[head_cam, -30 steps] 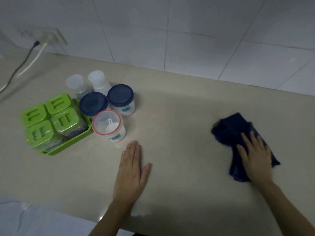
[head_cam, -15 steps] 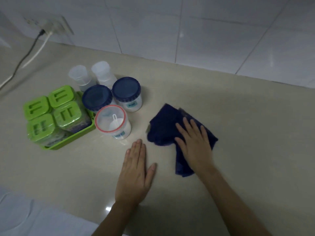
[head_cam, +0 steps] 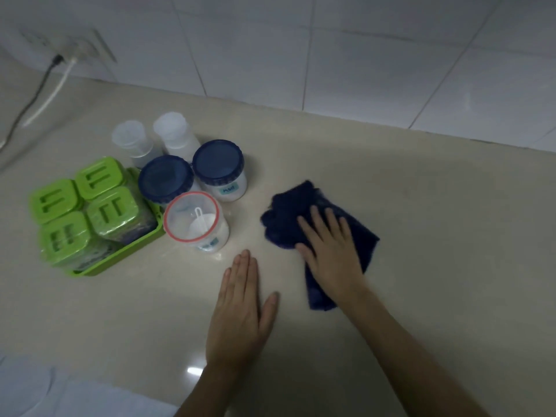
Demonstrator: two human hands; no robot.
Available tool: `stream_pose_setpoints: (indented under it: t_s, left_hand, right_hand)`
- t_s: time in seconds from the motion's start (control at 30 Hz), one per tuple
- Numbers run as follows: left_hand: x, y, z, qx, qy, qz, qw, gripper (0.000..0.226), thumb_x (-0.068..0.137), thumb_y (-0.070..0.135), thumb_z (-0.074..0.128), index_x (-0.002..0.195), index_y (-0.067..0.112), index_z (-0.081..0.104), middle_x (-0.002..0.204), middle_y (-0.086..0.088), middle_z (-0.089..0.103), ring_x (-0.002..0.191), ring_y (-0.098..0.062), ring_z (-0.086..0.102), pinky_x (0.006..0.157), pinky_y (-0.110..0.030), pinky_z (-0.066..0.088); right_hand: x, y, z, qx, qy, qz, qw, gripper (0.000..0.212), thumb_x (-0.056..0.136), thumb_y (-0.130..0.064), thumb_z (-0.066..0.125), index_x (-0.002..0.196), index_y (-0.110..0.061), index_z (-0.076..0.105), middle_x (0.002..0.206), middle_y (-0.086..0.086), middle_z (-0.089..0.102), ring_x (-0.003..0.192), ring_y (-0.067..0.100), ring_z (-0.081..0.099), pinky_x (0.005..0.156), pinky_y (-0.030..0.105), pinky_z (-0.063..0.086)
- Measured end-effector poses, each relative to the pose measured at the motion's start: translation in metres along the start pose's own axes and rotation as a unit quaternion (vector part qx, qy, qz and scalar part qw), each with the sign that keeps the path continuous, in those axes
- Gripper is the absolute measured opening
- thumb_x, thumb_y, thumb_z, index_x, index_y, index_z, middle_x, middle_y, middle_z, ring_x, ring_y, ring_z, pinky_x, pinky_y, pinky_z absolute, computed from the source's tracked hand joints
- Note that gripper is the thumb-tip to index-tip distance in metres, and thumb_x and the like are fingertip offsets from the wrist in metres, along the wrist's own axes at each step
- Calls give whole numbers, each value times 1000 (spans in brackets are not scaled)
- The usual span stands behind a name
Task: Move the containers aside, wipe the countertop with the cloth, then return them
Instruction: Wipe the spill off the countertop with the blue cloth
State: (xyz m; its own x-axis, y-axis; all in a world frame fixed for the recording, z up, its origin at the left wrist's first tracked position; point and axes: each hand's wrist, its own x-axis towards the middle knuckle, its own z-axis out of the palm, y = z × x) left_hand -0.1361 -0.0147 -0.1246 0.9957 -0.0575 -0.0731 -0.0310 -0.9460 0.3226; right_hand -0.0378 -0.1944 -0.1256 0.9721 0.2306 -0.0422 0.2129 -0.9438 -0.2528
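Right hand (head_cam: 329, 251) flat, fingers spread, pressing dark blue cloth (head_cam: 319, 233) on worktop (head_cam: 436, 236). Left hand (head_cam: 240, 308) open, palm down beside it. Containers (head_cam: 192, 188) grouped at left.

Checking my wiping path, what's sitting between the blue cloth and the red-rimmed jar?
Nothing: in the head view, only bare countertop separates the cloth from the red-rimmed jar.

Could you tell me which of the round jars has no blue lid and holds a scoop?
The red-rimmed clear jar, the round jar nearest the left hand.
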Motion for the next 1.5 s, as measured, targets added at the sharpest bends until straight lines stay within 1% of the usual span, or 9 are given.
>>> stream_pose_setpoints:
  t_s: [0.13,0.27,0.43,0.7,0.93,1.07,1.3,1.4,1.5]
  left_hand:
    - [2,1,0,1,4,2,1000,69,96,50,29,151,11,13,161,-5,9,148,-12,1,122,-29,0]
    - [0,1,2,-13,19,8,1000,68,95,44,36,147,2,25,158,-13,20,148,-20,14,122,-33,7]
    - [-1,4,-1,-45,24,6,999,72,95,44,39,149,2,19,160,-11,12,149,-22,8,122,-31,3]
    - [-4,0,3,-38,28,-17,999,74,97,47,35,151,5,9,160,-9,5,149,-17,3,122,-36,11]
    - [-2,0,3,-34,28,-10,999,74,94,45,41,149,1,18,159,-13,12,149,-23,7,122,-34,6]
    - [-1,0,3,-43,35,-13,998,75,94,44,44,149,1,17,160,-14,11,149,-24,7,122,-36,9]
    - [-4,-3,-1,-74,43,-18,996,74,96,49,32,151,3,10,160,-10,5,149,-18,2,122,-36,8]
    - [-4,-1,-1,-64,31,-7,997,74,96,49,29,152,8,4,161,-6,-1,149,-14,-4,122,-31,1]
    - [-3,1,1,-47,23,-3,999,75,95,49,32,151,6,8,161,-9,3,149,-18,-1,122,-35,5]
  right_hand:
    - [-3,20,0,24,1,-42,999,52,94,-45,28,137,-21,43,149,6,38,138,26,33,116,36,15]
    - [-46,129,-32,-23,22,99,995,61,95,-53,18,138,-17,42,149,12,36,136,32,36,111,44,29]
    - [-62,134,-42,-39,20,258,965,67,90,-58,13,146,-23,24,155,14,22,142,36,17,115,57,12]
    - [-17,-50,13,-47,-48,-130,989,51,93,-44,25,140,-26,37,151,5,36,139,28,31,116,49,16]
    - [-71,120,-36,-51,-43,64,996,61,95,-54,6,144,-27,29,156,2,21,144,25,19,116,44,11]
    - [-71,114,-37,-53,-11,158,986,61,94,-53,12,145,-23,27,157,4,16,144,30,12,115,55,9]
    - [-29,-52,15,-79,-48,-101,991,54,90,-45,27,139,-24,38,149,3,38,139,29,32,111,51,12]
    - [-55,-7,4,-62,-55,-112,990,53,94,-48,26,141,-26,35,152,-1,32,142,21,24,115,42,7]
    - [-103,87,-21,-48,-51,-11,997,55,97,-51,14,144,-26,28,155,-2,21,144,19,15,118,38,3]
